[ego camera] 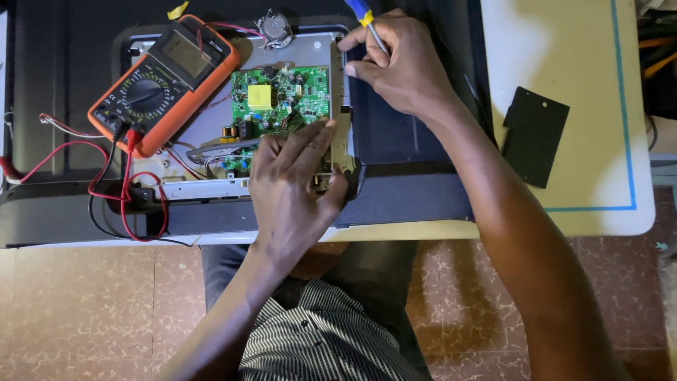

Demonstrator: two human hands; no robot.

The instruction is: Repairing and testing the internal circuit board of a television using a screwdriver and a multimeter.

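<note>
Wires, red and black [123,190], loop at the near left of the tabletop [564,42] and run up into an orange multimeter [163,83], which lies tilted on the far left corner of an opened dark device [409,141]. Just right of the meter, inside the device's grey metal tray [310,49], sits a green circuit board [281,99] with a yellow block on it. A small round silver part [273,28] rests at the tray's far edge.

The left hand [293,187] lies over the near edge of the board, fingers spread flat and pressing on it, thumb hooked at the tray's near right corner; its grip is wide and holds nothing.

Farther right and farther away, the right hand [398,63] has its grip closed narrowly around a screwdriver [368,21] with a blue and yellow handle, the shaft pointing down at the tray's right edge.

Well apart on the right, a flat black plate [534,135] lies on the pale tabletop inside a blue line.
</note>
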